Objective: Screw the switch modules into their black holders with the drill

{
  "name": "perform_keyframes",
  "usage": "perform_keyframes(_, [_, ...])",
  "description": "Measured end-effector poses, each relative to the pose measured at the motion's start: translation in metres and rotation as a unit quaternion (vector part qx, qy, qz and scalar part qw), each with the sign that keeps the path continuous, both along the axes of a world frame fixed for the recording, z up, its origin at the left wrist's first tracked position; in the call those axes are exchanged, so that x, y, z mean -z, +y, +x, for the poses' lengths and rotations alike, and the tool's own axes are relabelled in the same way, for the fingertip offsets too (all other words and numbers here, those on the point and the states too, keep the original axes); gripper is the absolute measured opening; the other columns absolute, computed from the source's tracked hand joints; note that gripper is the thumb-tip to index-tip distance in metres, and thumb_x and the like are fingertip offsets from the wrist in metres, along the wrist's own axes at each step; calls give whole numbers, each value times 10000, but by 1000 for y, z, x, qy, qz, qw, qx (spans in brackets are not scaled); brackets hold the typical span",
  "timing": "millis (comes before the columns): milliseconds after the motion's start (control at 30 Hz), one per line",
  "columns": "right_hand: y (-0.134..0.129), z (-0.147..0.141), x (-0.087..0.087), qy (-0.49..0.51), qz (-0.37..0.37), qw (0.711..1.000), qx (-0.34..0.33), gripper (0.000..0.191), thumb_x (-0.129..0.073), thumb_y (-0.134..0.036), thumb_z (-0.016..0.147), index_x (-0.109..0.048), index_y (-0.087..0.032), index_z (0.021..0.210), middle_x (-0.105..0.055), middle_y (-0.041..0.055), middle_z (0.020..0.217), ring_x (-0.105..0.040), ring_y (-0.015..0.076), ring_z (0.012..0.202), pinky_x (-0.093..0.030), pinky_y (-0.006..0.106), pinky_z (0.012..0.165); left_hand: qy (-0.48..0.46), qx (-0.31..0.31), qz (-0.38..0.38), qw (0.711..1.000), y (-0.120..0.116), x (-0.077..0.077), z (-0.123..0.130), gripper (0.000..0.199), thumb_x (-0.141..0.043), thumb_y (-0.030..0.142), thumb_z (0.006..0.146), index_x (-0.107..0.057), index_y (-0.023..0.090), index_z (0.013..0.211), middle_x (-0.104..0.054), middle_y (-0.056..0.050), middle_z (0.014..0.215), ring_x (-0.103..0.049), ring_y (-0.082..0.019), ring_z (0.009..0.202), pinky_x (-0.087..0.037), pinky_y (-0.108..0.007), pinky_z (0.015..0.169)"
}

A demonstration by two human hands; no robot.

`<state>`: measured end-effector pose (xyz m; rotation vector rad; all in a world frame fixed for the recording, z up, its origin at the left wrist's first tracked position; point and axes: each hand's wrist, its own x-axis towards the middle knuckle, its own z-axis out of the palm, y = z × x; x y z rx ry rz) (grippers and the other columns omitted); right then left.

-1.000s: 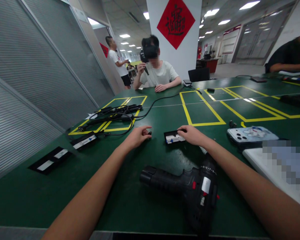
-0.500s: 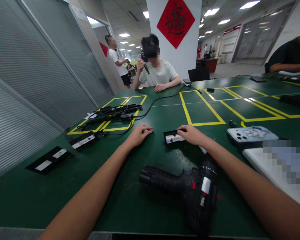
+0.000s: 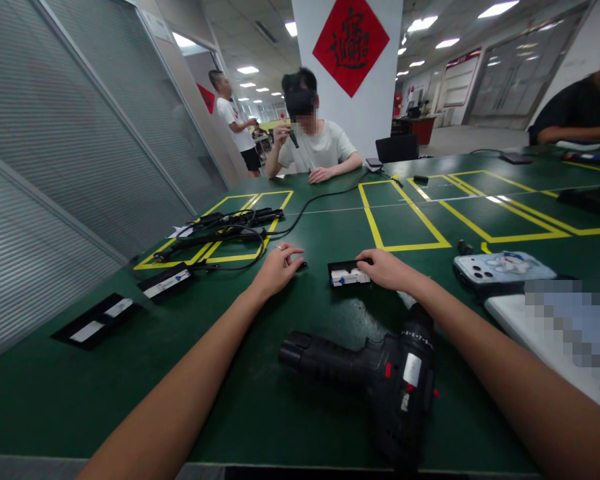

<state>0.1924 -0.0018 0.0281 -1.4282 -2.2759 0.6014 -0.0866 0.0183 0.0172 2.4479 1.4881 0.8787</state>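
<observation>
A black, open-topped rectangular case [image 3: 349, 265] with white and blue parts inside sits on the green table. My right hand [image 3: 386, 268] is closed on its right end, with thumb and fingers at the rim. To the left of the case, my left hand [image 3: 279, 268] holds a small black piece [image 3: 303, 265] at its fingertips; its index finger is lifted a little away from the thumb. What the small piece is cannot be made out. A black cordless drill [image 3: 375, 373] lies on its side between my forearms, its chuck end near my right forearm.
Black cables and tools [image 3: 225, 230] lie at the left, behind a black case with a white strip [image 3: 167, 285] and a black panel [image 3: 96, 321]. A patterned phone [image 3: 510, 268] and a white device [image 3: 510, 320] lie at the right. A person wearing a headset [image 3: 315, 137] sits opposite.
My left index finger has lifted slightly and spread from the thumb. My right hand and the case have barely moved.
</observation>
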Motion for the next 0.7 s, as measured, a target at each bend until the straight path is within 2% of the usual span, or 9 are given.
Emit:
perform_keyframes(133, [-2, 2, -3, -38, 4, 999, -3, 195, -513, -307, 904, -617, -169, 993, -643, 55, 1009, -619, 166, 859, -511, 367, 768, -25, 90, -12, 996, -22, -6, 27, 359, -516, 227, 804, -577, 197, 1156, -540, -74, 1132, -567, -171, 903, -482, -344, 812])
perform_keyframes(233, [-5, 3, -6, -67, 13, 998, -2, 182, -515, -305, 903, -624, -170, 955, -648, 48, 969, -619, 154, 822, -514, 349, 743, -29, 182, -26, 982, -35, -4, 49, 576, -522, 80, 712, -480, 221, 1269, -509, -83, 1250, -507, -209, 1122, -438, -395, 948])
perform_keyframes(300, [-9, 3, -9, -83, 32, 996, 7, 183, -518, -308, 900, -622, -171, 965, -644, 53, 979, -616, 156, 827, -510, 353, 749, -34, 213, -31, 976, -40, -1, 58, 684, -529, 47, 678, -406, 224, 1327, -502, -93, 1277, -475, -221, 1179, -398, -426, 1004])
perform_keyframes(433, [-20, 0, -18, -88, 99, 991, 26, 244, -509, -318, 897, -576, -167, 1076, -606, 78, 1081, -590, 197, 934, -480, 405, 808, -45, 221, -46, 973, -41, 4, 63, 701, -566, 74, 703, -346, 215, 1354, -505, -105, 1276, -489, -217, 1170, -393, -429, 1012])
perform_keyframes(567, [-35, -6, -24, -78, 153, 985, 4, 276, -474, -359, 891, -565, -158, 1056, -600, 106, 1030, -565, 221, 951, -451, 374, 822, -51, 208, -35, 976, -39, 7, 65, 618, -614, 154, 743, -380, 200, 1313, -512, -107, 1262, -499, -209, 1159, -409, -403, 996])
perform_keyframes(700, [-46, -8, -17, -103, 174, 979, -29, 349, -670, -410, 719, -586, -185, 973, -598, 117, 966, -541, 284, 933, -427, 399, 813, -51, 207, -15, 977, -39, 7, 70, 509, -560, 86, 762, -441, 197, 1244, -556, -88, 1196, -531, -194, 1106, -426, -400, 970])
